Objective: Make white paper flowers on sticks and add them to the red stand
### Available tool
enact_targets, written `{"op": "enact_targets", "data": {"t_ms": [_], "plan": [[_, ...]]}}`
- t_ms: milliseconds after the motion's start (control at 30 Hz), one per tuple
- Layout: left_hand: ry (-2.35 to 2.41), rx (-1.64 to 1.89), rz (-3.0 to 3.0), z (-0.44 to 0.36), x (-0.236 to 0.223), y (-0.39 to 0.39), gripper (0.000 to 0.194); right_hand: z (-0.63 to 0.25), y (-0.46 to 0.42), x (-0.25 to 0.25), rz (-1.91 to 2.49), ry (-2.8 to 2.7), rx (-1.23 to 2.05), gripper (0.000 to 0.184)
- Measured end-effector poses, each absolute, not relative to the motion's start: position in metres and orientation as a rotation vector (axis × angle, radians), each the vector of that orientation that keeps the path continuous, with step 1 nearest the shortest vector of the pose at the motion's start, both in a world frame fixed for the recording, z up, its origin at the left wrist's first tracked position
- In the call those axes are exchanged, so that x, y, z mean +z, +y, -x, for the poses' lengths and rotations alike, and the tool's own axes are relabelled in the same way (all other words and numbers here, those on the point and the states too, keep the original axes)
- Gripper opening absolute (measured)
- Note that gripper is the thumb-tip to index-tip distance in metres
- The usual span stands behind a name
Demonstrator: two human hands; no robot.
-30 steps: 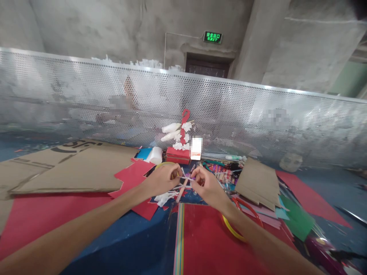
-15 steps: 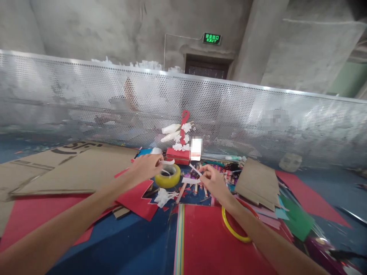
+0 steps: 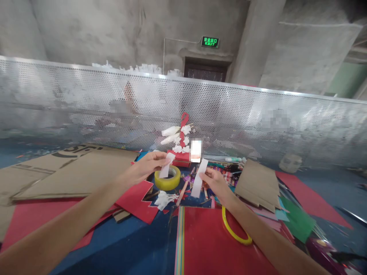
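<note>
My left hand (image 3: 151,163) pinches a short white paper strip (image 3: 167,165), which hangs in front of a yellow roll of tape (image 3: 169,185). Across from it, my right hand (image 3: 214,182) grips a longer white paper strip (image 3: 198,179) between thumb and fingers, tilted nearly upright. The two strips are apart. Below the tape lies a bunch of white paper flowers (image 3: 163,200). Behind the hands stands a red paper stand (image 3: 178,157) bearing a looped red strip with white flowers and buds (image 3: 171,130).
Flat brown cardboard (image 3: 77,175) and red paper (image 3: 48,217) cover the left side. A stack of coloured paper (image 3: 212,240) lies in front, with a yellow ring (image 3: 229,229) on it. More cardboard (image 3: 258,183) lies right, and a perforated metal screen (image 3: 235,114) closes the back.
Both strips have been turned so their flat faces show. My left hand has moved slightly right, with its strip now hanging down. The right strip now stands nearly upright.
</note>
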State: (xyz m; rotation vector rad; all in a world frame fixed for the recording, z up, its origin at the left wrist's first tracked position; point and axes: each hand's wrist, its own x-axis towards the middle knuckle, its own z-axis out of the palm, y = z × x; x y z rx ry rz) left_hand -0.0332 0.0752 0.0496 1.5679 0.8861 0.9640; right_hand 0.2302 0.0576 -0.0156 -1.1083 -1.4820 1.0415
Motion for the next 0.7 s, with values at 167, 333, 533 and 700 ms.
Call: {"op": "enact_targets", "data": {"t_ms": [167, 333, 533, 700], "plan": [[0.802, 0.980, -1.437, 0.026, 0.046, 0.072, 0.026, -0.238, 0.061, -0.024, 1.255, -1.737, 1.171, 0.028], [0.787, 1.039, -1.350, 0.016, 0.044, 0.065, 0.030, -0.242, 0.055, -0.026, 1.489, -2.086, 0.598, 0.034], [0.725, 1.064, -1.332, -0.005, 0.031, 0.055, 0.027, -0.217, 0.030, 0.004, 1.148, -1.952, 0.774, 0.041], [0.720, 1.028, -1.322, -0.022, 0.016, 0.044, 0.027, -0.202, 0.019, 0.016, 0.924, -1.689, 1.079, 0.026]]}}
